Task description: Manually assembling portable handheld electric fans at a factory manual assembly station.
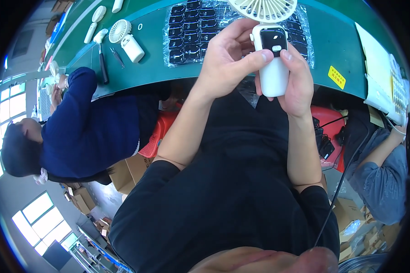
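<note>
A white handheld fan is held up over the near edge of the green table, its round slatted head at the top. On its body, a black glossy panel with a small light-coloured button faces me. My left hand grips the fan from the left, thumb lying on the panel's lower part. From the right, my right hand wraps the handle, its thumb near the panel's lower right corner. Behind the fan, a clear plastic-covered tray carries rows of black glossy parts; the hands and fan hide some of them.
More white fans lie at the table's left, beside a black-handled hammer and tweezers. A yellow label is stuck on the green table. One co-worker in blue sits left, another in grey right.
</note>
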`<state>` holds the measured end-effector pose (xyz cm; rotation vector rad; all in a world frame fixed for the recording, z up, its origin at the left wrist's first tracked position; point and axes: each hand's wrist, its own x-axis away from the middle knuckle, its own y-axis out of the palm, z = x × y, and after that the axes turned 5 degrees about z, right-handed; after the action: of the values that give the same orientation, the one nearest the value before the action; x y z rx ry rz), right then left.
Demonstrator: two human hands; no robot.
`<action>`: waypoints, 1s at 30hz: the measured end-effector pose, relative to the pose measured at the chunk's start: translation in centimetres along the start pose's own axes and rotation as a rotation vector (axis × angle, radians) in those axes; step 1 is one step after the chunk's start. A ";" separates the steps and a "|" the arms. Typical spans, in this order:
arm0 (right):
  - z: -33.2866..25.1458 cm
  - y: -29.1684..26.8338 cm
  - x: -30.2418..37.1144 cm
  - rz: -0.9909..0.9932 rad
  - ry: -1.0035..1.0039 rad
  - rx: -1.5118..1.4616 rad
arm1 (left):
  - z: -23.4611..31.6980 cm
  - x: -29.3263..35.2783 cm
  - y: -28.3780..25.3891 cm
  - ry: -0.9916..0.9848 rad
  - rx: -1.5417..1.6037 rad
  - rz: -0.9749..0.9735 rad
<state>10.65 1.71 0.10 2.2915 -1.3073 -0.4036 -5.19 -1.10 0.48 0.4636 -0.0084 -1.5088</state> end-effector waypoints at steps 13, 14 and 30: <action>1.5 0.6 1.2 0.095 -0.122 0.080 | -1.8 1.8 0.4 -0.061 0.208 0.147; 1.6 0.4 1.2 0.087 -0.104 0.089 | -2.0 1.9 0.0 -0.070 0.211 0.132; 0.6 0.2 1.4 0.105 -0.144 0.271 | 1.3 0.3 1.0 -0.069 -0.005 0.085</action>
<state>10.85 0.27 -0.33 2.4357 -1.6337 -0.3814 -4.55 -1.79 1.88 0.4022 -0.0772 -1.4399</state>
